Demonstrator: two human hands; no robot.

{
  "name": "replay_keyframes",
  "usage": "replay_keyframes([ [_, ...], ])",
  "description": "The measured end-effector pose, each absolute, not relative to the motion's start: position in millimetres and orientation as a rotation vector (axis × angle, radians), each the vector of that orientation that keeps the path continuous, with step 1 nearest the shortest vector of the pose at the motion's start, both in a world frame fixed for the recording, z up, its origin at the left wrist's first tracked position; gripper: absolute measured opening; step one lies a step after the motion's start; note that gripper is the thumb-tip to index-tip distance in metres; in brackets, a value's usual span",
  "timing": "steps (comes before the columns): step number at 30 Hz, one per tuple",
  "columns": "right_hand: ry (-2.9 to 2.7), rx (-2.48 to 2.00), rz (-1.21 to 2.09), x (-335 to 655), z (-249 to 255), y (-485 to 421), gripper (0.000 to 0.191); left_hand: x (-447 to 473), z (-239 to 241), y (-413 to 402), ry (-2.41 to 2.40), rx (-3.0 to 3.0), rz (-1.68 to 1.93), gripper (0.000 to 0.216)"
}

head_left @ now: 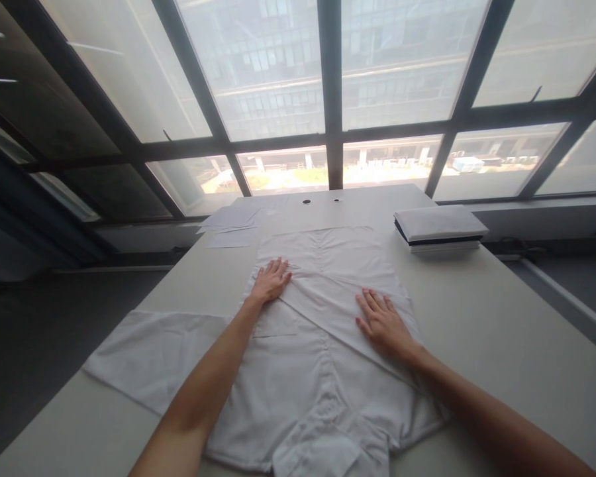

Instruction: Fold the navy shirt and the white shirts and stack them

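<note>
A white button-front shirt lies spread on the table, its collar toward me and its hem toward the window. One sleeve reaches out flat to the left. On the right a sleeve seems folded slantwise across the body, its cuff end near my left hand. That hand rests flat on the cloth, fingers extended. My right hand presses on the folded part at the right side, fingers spread. A chest pocket edge shows below my left hand. Neither hand grips anything.
The white table runs up to large windows. A stack of folded white cloth with a dark layer stands at the back right. Loose paper sheets lie at the back left. Two small holes pierce the far tabletop.
</note>
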State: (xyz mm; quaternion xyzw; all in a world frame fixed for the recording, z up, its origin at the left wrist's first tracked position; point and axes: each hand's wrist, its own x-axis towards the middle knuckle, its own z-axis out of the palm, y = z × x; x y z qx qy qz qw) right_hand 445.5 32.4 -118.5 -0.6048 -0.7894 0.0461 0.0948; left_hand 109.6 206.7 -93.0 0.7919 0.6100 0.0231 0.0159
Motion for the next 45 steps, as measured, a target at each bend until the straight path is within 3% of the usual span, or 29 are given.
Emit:
replay_keyframes([
  [4, -2.338, -1.793, 0.141, 446, -120, 33, 0.062, 152, -90, 179, 1.879, 2.557, 0.17, 0.064],
  [8, -2.34, -1.778, 0.128, 444, -120, 34, 0.063, 201, -102, 138, 1.448, 2.8, 0.237, 0.061],
  [11, -2.34, -1.795, 0.145, 448, -120, 35, 0.064, 216, -111, 122, 1.403, 2.777, 0.193, 0.06],
  [21, -1.907, -2.366, -0.006, 523, -111, 61, 0.069, 213, -112, 123, 1.423, 2.765, 0.207, 0.061],
  [25, -2.002, -2.076, -0.11, 494, -105, 63, 0.062, 215, -110, 121, 1.417, 2.759, 0.218, 0.062],
  [29, -2.224, -1.848, 0.048, 457, -115, 53, 0.06, 214, -108, 119, 1.41, 2.755, 0.236, 0.062],
  [38, -2.264, -1.853, 0.102, 455, -130, 50, 0.06, 211, -108, 124, 1.417, 2.701, 0.288, 0.063],
  [45, -2.258, -1.858, 0.123, 453, -130, 50, 0.06, 144, -99, 172, 1.92, 2.423, 0.199, 0.062],
])
